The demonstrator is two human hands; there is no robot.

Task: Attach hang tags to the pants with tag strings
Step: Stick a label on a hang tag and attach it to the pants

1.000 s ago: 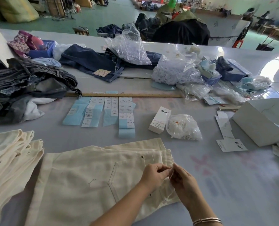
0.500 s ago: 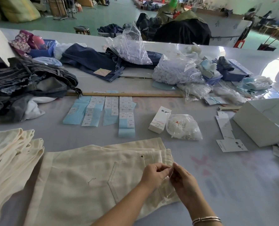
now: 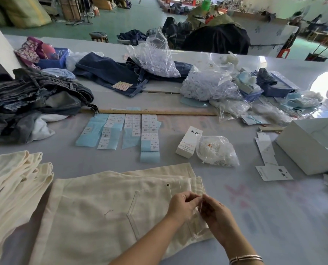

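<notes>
Cream pants (image 3: 105, 207) lie flat on the grey table, waistband to the right, back pocket up. Over the waistband, my left hand (image 3: 182, 206) and my right hand (image 3: 215, 213) meet fingertip to fingertip, both pinching a thin clear tag string (image 3: 201, 202). What hangs below the string is pale and blurred against the cloth. White hang tags (image 3: 273, 173) lie at the right. A clear bag of tag strings (image 3: 216, 152) sits beyond the pants beside a small white carton (image 3: 188, 142).
More cream pants (image 3: 12, 178) are stacked at the left. Blue label strips (image 3: 121, 131) and a wooden ruler (image 3: 149, 112) lie mid-table. Dark jeans (image 3: 35, 100) pile up far left, plastic bags (image 3: 207, 85) at the back, an open white box (image 3: 312, 144) at the right.
Both hands stay together at the waistband, shifting only slightly. The pants and everything else on the table are unmoved.
</notes>
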